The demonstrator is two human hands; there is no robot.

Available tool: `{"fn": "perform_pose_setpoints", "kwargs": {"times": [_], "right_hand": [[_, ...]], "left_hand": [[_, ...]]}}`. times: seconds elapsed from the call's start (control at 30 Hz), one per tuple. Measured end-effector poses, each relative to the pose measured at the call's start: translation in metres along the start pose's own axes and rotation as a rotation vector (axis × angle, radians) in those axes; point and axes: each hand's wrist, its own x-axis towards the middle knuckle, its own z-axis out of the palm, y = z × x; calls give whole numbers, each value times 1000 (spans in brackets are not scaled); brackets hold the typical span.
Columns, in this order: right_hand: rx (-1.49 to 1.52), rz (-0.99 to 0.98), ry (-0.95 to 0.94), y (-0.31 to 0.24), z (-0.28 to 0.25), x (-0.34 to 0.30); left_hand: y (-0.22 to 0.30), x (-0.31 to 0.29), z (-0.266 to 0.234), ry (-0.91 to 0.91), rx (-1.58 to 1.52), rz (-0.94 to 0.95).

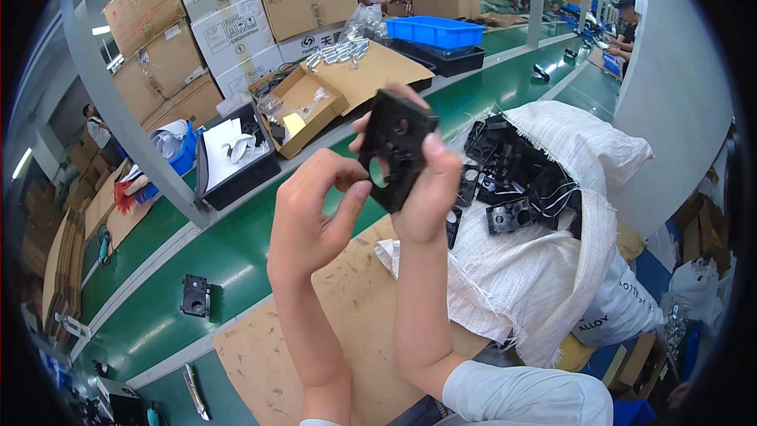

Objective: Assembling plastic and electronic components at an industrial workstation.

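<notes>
While the head view looks down, a black plastic plate (397, 159) sits raised near the middle of the frame, a little above centre, tilted so its long axis runs from upper left to lower right. The right hand (426, 181) has it in a firm grip: the thumb presses the face at the plate's right edge, and fingertips show over its upper left corner. The left hand (311, 217) lies just to the lower left of the plate, curled but holding nothing, its thumb tip (359, 189) at or just short of the plate's lower left edge; true contact cannot be told. So the plate lies up and to the right of the left hand.

At centre right, an open white woven sack (552, 268) holds more black parts (512, 181). Both forearms rise over a brown cardboard sheet (355, 315) on the green tabletop (236, 244). A single black part (195, 295) stands at lower left, well apart.
</notes>
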Motion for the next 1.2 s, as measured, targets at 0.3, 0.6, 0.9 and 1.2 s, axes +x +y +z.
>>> {"fn": "perform_pose_setpoints", "kwargs": {"times": [0.3,0.6,0.9,1.2], "right_hand": [[310,-133,112,-9,-23,7],[827,-67,-4,-19,-52,1],[902,-59,106,-17,-61,2],[315,-25,347,-9,-58,10]], "left_hand": [[-76,-1,42,-44,-13,-533],[-240,-40,120,-369,441,-756],[-261,-54,116,-385,484,-872],[-105,8,39,96,207,-321]]}}
